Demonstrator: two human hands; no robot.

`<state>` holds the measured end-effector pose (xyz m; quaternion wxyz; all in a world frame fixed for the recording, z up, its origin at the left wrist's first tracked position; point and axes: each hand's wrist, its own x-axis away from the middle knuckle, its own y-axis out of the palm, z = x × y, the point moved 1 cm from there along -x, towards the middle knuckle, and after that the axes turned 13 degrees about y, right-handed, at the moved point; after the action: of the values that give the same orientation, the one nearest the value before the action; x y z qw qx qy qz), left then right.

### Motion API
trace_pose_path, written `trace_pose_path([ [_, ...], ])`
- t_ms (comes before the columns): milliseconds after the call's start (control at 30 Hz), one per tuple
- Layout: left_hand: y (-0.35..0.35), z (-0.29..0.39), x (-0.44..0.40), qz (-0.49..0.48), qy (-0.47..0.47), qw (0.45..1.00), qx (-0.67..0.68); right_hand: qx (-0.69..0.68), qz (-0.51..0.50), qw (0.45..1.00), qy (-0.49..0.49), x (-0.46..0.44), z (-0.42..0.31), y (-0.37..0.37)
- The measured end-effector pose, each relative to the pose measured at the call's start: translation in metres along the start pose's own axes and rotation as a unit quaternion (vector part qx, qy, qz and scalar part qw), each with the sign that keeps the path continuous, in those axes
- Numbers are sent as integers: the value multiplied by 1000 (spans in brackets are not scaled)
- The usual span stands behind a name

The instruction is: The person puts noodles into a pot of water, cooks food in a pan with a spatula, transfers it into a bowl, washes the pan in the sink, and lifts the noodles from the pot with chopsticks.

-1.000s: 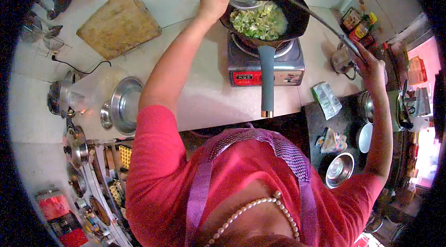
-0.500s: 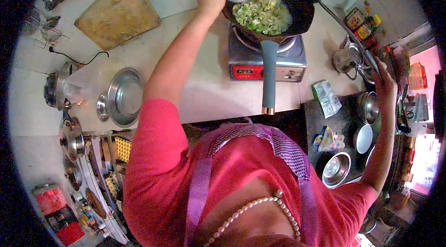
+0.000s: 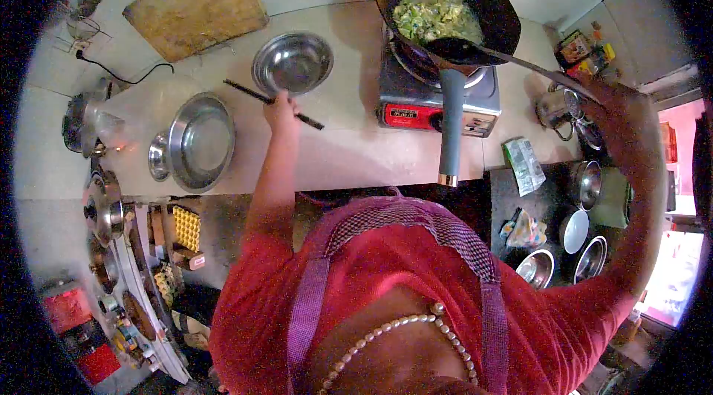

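Observation:
My left hand (image 3: 282,111) is closed around dark chopsticks (image 3: 246,90) and touches the near rim of a metal bowl (image 3: 293,63) low over the counter. My right hand (image 3: 610,101), partly blurred, grips the long handle of a ladle (image 3: 531,64). The ladle's dark head rests in the wok (image 3: 496,10), at the near edge of the chopped green and pale food (image 3: 434,17). The wok stands on the stove (image 3: 397,109), its grey handle (image 3: 451,124) pointing toward me.
A wooden board (image 3: 197,5) leans at the back left. A large metal basin (image 3: 200,142) sits left on the counter (image 3: 342,157). At the right are a metal mug (image 3: 553,109), a packet (image 3: 524,166), a folded cloth (image 3: 529,231) and a white bowl (image 3: 574,231).
My left hand has moved from the wok down and left with the bowl and chopsticks. The ladle's head has swung into the food, and my right arm has shifted outward.

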<state>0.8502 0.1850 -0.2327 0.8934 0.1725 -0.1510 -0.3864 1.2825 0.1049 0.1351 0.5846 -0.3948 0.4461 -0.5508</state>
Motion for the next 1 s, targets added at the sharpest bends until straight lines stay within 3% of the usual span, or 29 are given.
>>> trace_pose_path([
  [100, -37, -31, 7, 69, -48, 996, 0, 121, 80, 988, -54, -15, -47, 15],
  [167, -53, -42, 6, 95, -67, 993, -8, 129, 100, 986, -36, -37, -54, 32],
  [200, -58, -42, 7, 31, -40, 999, 3, 133, 111, 984, -29, -47, -52, 36],
  [267, -76, -61, -5, 36, -62, 997, -1, 111, 130, 985, -33, -65, -26, 43],
  [333, -85, -66, -8, 36, -89, 995, -5, 72, 91, 991, 68, -66, -28, 24],
  [433, -91, -65, -3, 7, -115, 993, -28, 47, 115, 990, 71, -83, -21, 37],
  [567, -77, -47, 19, -44, -133, 988, -56, 98, 158, 983, 2, -113, -25, 89],
  [700, -59, -12, 71, -58, -134, 982, -115, 115, 130, 983, -51, -92, -4, 91],
  [833, -10, 15, 118, -183, -118, 926, -308, 115, 104, 988, -16, -54, 33, 31],
  [900, 15, -12, 134, -370, 44, 895, -244, 131, 142, 978, -79, -38, 48, 7],
  [967, 71, 27, 176, -461, -31, 855, -238, 132, 153, 976, -85, -24, 53, -3],
  [1000, 87, 15, 192, -481, -44, 862, -154, 126, 144, 980, -59, -18, 52, -6],
])
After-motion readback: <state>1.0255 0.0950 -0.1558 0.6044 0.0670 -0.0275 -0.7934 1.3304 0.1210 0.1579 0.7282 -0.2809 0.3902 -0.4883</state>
